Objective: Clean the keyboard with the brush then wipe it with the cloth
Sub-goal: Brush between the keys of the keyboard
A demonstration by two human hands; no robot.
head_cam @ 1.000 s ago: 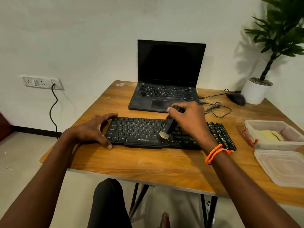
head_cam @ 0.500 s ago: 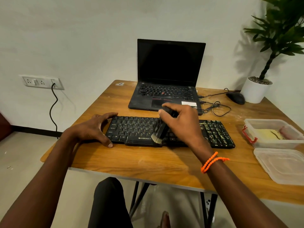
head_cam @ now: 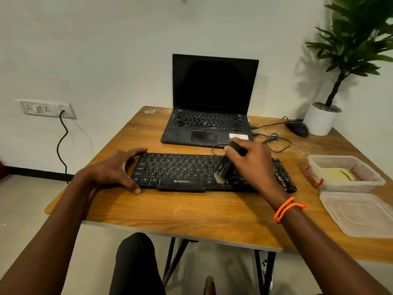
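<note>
Keyboard point(head_cam: 180, 172): black, dusty, flat on the wooden table point(head_cam: 191, 211) before the laptop point(head_cam: 209, 116).
Right hand point(head_cam: 254, 165): grips the black brush point(head_cam: 225, 169), pale bristles on the keys.
Left hand point(head_cam: 114, 170): spread, bracing the keyboard's left end.

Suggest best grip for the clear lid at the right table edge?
Pinch the lid by its near-right rim, coming from the right. It lies flat on the table, too flat to wrap, and that corner seems to overhang the edge, likely leaving room for fingers beneath.

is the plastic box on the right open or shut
Open. The plastic box has no cover on; its lid lies flat on the table just in front of it.
</note>
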